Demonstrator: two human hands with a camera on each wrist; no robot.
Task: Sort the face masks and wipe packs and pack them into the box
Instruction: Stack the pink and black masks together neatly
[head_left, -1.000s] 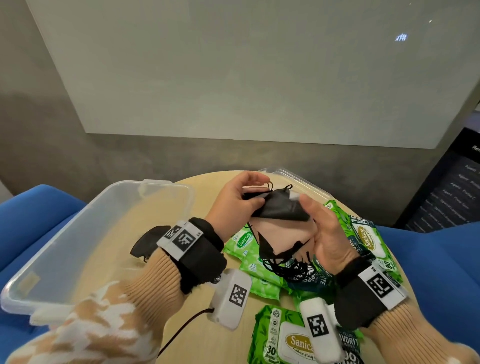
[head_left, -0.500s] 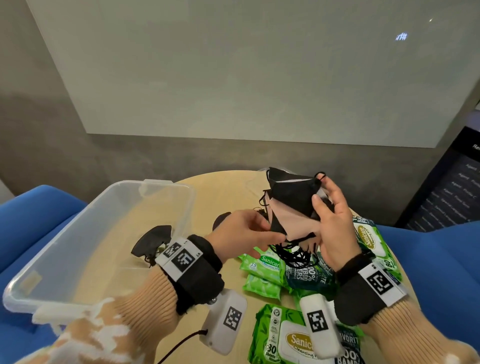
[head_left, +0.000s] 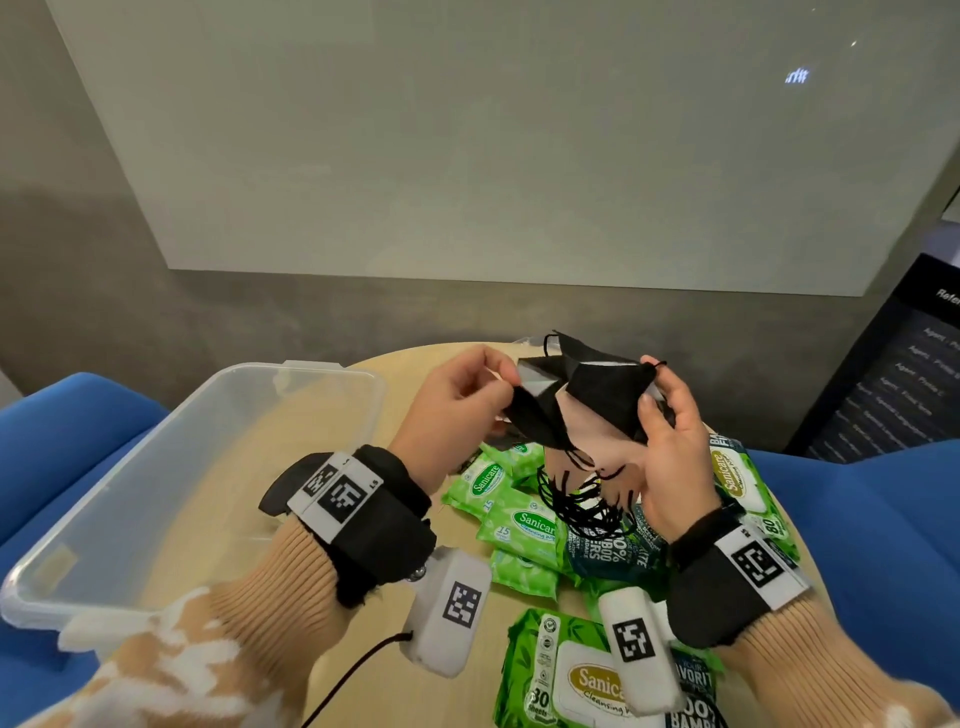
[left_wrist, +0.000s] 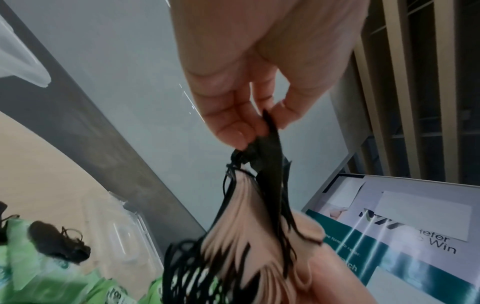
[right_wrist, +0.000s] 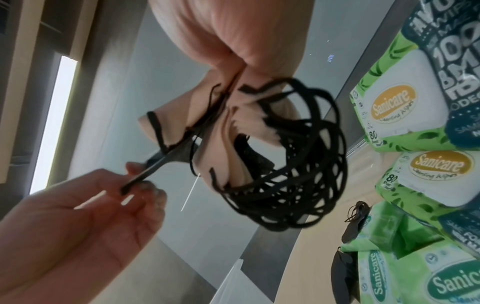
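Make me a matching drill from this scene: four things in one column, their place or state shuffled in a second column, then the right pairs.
Things
1. clear plastic box
2. left hand
3. right hand
4. green wipe packs

States
A. holds the bunch of masks
B. lie on the round table
C. pinches a black mask at the bunch's edge
D. stands open at the left

Pairs: 1-D, 2-C, 3-A, 4-B

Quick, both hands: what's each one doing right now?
Left hand: pinching a black mask at its edge.
Right hand: gripping the mask stack, pink and black.
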